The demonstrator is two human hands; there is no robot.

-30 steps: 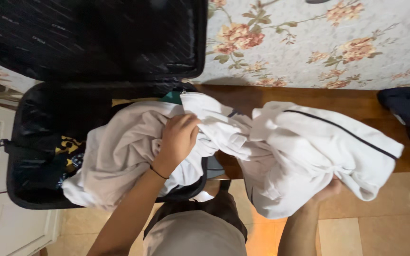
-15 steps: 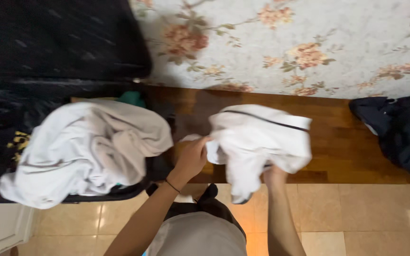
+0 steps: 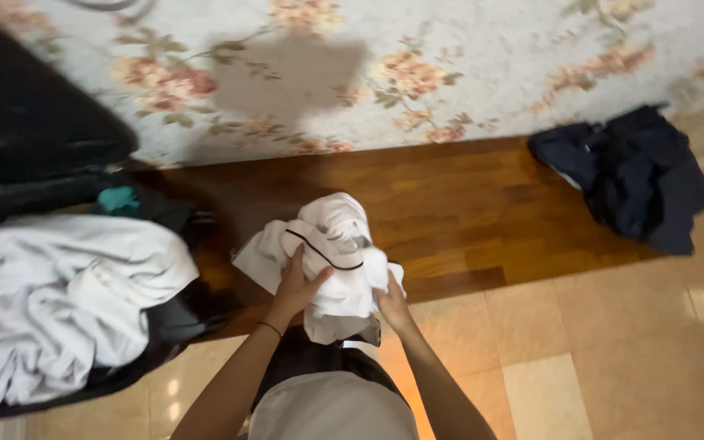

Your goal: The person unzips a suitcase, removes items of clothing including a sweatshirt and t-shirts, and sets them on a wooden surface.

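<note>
Centrally, left hand (image 3: 297, 281) and right hand (image 3: 391, 303) clutching bunched white garment (image 3: 332, 253), above wooden ledge (image 3: 466, 212) edge

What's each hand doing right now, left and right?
Left hand: closed on the bunched white garment.
Right hand: gripping the same white garment from its right side.

A bunched garment (image 3: 329, 265) sits between the left hand (image 3: 297, 285) and right hand (image 3: 393, 301), over the wooden bench (image 3: 466, 220). To its left an open suitcase (image 3: 34, 187) holds piled clothes (image 3: 59, 301); far right lies another heap of clothing (image 3: 629, 175)
</note>
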